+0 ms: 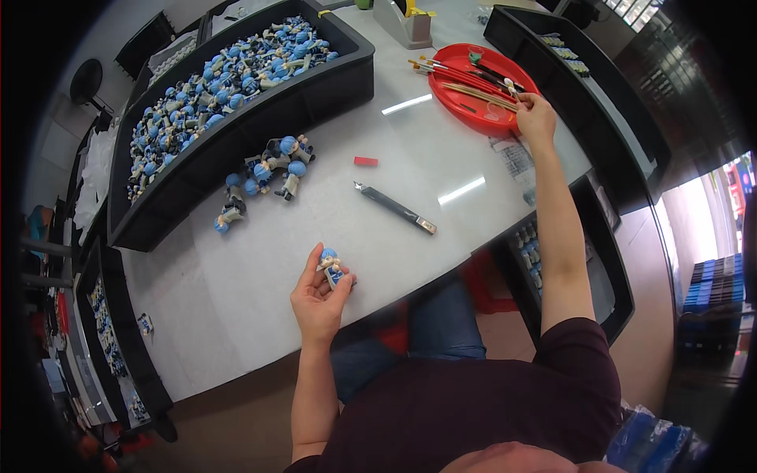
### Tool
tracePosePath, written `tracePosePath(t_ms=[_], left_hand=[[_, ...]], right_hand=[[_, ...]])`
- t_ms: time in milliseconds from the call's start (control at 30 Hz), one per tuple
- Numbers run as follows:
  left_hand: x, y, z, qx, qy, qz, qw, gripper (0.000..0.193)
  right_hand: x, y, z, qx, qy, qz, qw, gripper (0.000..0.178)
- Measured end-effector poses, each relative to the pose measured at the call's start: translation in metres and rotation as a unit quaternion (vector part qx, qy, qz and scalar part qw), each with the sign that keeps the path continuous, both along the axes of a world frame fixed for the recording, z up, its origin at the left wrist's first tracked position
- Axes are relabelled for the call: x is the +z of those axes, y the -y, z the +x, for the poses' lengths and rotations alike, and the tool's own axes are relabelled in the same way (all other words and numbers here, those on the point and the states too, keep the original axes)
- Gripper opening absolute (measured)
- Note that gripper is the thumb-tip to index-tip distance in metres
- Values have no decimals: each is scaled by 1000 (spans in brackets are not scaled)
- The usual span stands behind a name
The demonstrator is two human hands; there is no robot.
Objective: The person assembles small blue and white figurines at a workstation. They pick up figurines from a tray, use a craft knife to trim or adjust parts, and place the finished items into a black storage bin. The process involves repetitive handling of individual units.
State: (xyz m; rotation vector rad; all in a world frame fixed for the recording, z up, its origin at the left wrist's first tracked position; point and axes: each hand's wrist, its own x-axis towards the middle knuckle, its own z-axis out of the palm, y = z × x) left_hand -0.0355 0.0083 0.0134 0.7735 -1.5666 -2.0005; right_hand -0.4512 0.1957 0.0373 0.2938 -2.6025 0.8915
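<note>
Between the fingers and thumb of my left hand (pixel 319 303) is a small blue-haired figurine (pixel 332 266), held upright over the table's near edge. My right hand (pixel 535 118) reaches far right to a red tray (pixel 465 121), its fingers closed at the tray's right side. What they pinch there, if anything, is too small to make out. Several paintbrushes (pixel 422 65) and wooden sticks (pixel 485 96) lie in the tray, some brush tips jutting past its left rim. A craft knife (pixel 394 207) lies mid-table, and a small red block (pixel 366 161) rests just beyond it.
A large black bin (pixel 244 130) full of blue-haired figurines stands at the far left, with a loose group of figurines (pixel 276 167) before it. More black trays flank the table: one left (pixel 118 331), one far right (pixel 576 102), one lower right (pixel 607 268). A grey tape dispenser (pixel 404 27) stands at the back.
</note>
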Motion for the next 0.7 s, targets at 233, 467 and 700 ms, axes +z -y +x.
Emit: tracePosePath(t_ms=[233,467,700], left_hand=[[0,-2,-3,-5,4,-16,1000,58],[1,-1,-1,4,8,-23,1000,58],[3,-1,-1,-2,-2,-13,1000,59]], right_hand=[[-9,-15,-3,-1,41,29,999,20],[6,5,38,79,-55,-91,991,18],[-16,52,82,133,-132,-94,978,14]])
